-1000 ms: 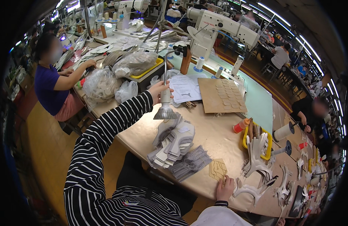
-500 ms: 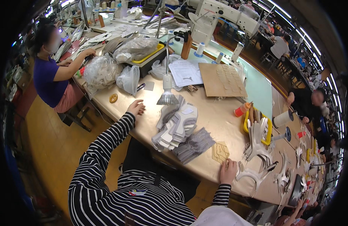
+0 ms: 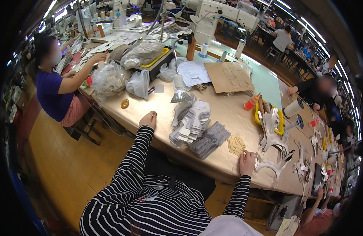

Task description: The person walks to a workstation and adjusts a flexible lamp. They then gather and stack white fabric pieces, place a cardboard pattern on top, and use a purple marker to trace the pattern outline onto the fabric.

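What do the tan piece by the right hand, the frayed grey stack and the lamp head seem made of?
Tan piece: perhaps card or leather, matte, flat and dark-lined. Frayed grey stack: probably fabric, dull, ragged at its edges. Lamp head: likely metal, silvery and shiny, with bright highlights.

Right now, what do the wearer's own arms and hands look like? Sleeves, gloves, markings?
Long black fabric left sleeve with thin white stripes running around the arm; matching black, white-striped right sleeve, its upper part out of sight. Both reach the wrist. Left hand and right hand are ungloved. No cables visible on either arm; rings too small to tell.
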`<action>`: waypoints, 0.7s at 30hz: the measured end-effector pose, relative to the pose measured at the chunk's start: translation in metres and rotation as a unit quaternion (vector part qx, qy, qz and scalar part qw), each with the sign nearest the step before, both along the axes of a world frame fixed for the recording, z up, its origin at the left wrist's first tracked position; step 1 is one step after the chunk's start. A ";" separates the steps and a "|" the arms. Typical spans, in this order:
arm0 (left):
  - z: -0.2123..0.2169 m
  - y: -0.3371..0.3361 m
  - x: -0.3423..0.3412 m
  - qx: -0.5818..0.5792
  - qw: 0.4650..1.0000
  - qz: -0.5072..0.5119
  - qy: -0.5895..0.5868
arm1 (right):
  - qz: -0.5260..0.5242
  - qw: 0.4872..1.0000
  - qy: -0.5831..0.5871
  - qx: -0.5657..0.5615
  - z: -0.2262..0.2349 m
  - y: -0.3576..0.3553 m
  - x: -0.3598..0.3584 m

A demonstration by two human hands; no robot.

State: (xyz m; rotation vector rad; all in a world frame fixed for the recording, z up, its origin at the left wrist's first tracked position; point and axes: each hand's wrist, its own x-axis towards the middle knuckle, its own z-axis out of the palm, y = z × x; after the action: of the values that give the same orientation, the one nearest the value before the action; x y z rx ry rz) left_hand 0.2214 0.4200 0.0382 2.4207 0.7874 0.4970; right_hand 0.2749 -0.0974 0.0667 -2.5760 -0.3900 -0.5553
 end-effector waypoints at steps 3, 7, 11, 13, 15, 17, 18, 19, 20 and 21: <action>0.001 0.000 -0.001 -0.002 1.000 0.001 0.018 | -0.006 1.000 0.020 0.002 -0.001 0.000 0.001; 0.002 -0.002 -0.003 -0.006 1.000 0.000 -0.001 | -0.003 1.000 0.008 -0.013 -0.002 0.000 0.000; 0.004 -0.003 -0.001 -0.010 1.000 0.009 -0.004 | 0.001 1.000 -0.002 -0.021 -0.001 0.000 0.001; 0.005 -0.003 -0.002 -0.002 1.000 0.009 0.009 | 0.005 1.000 -0.007 -0.020 0.000 0.001 0.001; 0.005 -0.003 -0.003 -0.008 1.000 0.006 -0.004 | 0.009 0.999 -0.011 -0.031 0.002 0.002 0.000; 0.005 -0.004 -0.005 -0.011 1.000 0.005 -0.018 | 0.010 0.999 -0.012 -0.030 0.003 0.002 0.000; 0.005 -0.004 -0.006 -0.011 1.000 0.005 -0.024 | 0.008 0.999 -0.009 -0.030 0.003 0.003 0.000; 0.005 -0.004 -0.005 -0.016 1.000 0.006 -0.018 | 0.010 1.000 -0.011 -0.027 0.003 0.002 0.000; 0.005 -0.003 -0.006 -0.015 1.000 0.007 -0.012 | 0.009 0.999 -0.008 -0.033 0.003 0.003 0.000; 0.005 -0.002 -0.006 -0.013 1.000 0.005 -0.012 | 0.004 0.999 0.003 -0.037 0.003 0.003 0.000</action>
State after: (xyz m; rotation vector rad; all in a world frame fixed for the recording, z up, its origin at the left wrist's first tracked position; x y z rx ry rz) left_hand 0.2157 0.4177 0.0434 2.3849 0.7908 0.5155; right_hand 0.2749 -0.0948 0.0696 -2.6448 -0.4249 -0.5390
